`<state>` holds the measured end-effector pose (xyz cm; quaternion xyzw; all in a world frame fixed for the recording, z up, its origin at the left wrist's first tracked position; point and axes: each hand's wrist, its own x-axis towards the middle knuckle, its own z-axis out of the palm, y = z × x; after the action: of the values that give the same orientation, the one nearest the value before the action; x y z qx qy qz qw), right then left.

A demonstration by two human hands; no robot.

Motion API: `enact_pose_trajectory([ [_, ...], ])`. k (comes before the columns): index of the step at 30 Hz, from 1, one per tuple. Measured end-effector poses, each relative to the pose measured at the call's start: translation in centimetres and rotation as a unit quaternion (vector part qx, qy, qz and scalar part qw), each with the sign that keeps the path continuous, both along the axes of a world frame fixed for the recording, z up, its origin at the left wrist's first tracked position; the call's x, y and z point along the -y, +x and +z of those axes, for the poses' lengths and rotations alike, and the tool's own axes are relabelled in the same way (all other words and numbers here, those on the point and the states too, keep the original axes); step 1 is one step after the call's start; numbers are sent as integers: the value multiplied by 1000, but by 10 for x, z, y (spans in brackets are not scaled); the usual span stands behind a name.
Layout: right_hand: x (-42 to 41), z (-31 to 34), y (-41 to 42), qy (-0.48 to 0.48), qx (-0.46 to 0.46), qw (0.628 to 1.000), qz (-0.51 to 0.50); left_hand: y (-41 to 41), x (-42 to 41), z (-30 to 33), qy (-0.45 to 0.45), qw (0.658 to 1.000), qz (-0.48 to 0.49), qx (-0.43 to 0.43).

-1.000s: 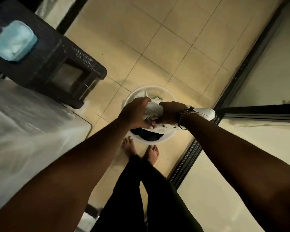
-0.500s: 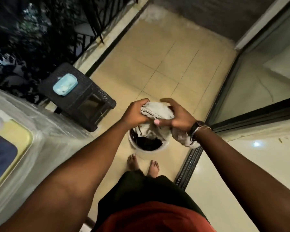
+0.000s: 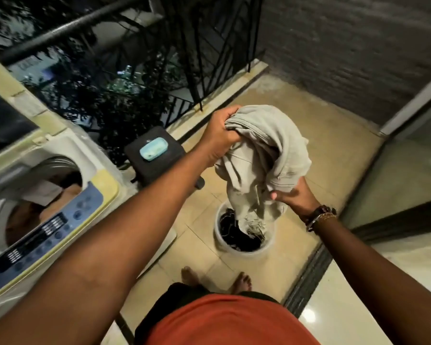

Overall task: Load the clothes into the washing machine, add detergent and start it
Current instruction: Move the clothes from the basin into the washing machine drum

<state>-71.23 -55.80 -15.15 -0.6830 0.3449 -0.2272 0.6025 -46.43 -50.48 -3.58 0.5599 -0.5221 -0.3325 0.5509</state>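
Note:
A pale grey garment point(image 3: 261, 158) hangs above a white bucket point(image 3: 244, 249) on the tiled floor. My left hand point(image 3: 220, 134) grips its bunched top edge. My right hand point(image 3: 292, 196) holds a lower fold from underneath. The garment's frayed end still dangles into the bucket, where dark clothes point(image 3: 234, 232) lie. At the far left stands a top-loading washing machine point(image 3: 105, 185) with its lid up, the drum point(image 3: 28, 207) showing clothes inside, and a blue control panel point(image 3: 47, 225) along its front edge.
A dark wicker stool point(image 3: 157, 165) with a light blue container point(image 3: 153, 148) on top stands between the machine and the bucket. A black balcony railing point(image 3: 192, 78) runs behind. A sliding door track point(image 3: 306, 282) and glass door lie at the right. My bare feet point(image 3: 217, 280) are near the bucket.
Both hands have lifted the grey garment up out of the bucket. The view has tilted up, bringing the open washing machine and the railing into sight.

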Motion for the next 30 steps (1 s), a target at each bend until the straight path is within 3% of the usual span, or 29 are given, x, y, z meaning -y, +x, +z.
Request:
enact_pose_trajectory([
  [4,-22,12,29,-42,8,999,-10,10,-25,33,-47,998,35,-24],
  [7,-47,5,47,-85,-110,990,3,27,-44,63,-97,991,82,-51],
  [9,-58,-1,67,-27,-129,991,-37,39,-53,80,-120,987,96,-43],
  [12,-71,-6,108,-69,-90,988,-108,56,-72,105,-157,979,117,-63],
  [16,-84,-62,168,2,-38,998,-58,82,-107,139,-204,963,154,-91],
  [22,-135,-8,270,-84,-41,987,-127,144,-196,152,-184,939,222,-187],
  [27,-170,30,351,-220,-113,966,-73,189,-282,156,-150,911,265,-278],
  [30,-193,25,396,-226,-76,971,-32,215,-320,159,-156,894,294,-300],
])
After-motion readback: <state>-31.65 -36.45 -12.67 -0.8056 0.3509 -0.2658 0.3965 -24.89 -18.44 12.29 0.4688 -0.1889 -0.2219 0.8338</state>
